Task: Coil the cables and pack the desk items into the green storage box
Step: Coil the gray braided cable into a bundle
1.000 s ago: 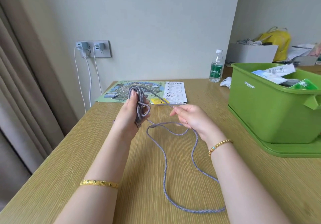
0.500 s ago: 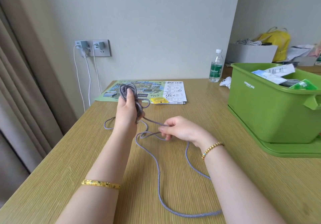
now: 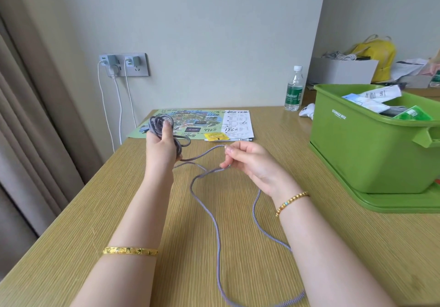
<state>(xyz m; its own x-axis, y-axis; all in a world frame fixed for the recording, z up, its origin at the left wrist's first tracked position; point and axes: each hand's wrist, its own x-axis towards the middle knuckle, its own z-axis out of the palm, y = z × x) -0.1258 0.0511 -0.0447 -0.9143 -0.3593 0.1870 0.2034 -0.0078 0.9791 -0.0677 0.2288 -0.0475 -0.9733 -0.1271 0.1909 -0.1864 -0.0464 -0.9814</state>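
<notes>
Several turns of grey braided cable [image 3: 215,223] sit gripped in our left hand [image 3: 160,147]; our right hand [image 3: 250,166] pinches the slack. We judge the crossed loose loop risks knotting when pulled.

Walls [image 3: 214,32]: plain pale grey-green | Furniture: wood-grain desk [image 3: 333,247] set into corner | Left: beige curtain [image 3: 31,128] | Wall socket [image 3: 125,65], two white leads plugged in | Light: soft, even

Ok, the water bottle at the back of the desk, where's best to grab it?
Grip the water bottle round its labelled middle, coming from the front. It stands upright, and its near side looks free; the green box stands to its right.
</notes>
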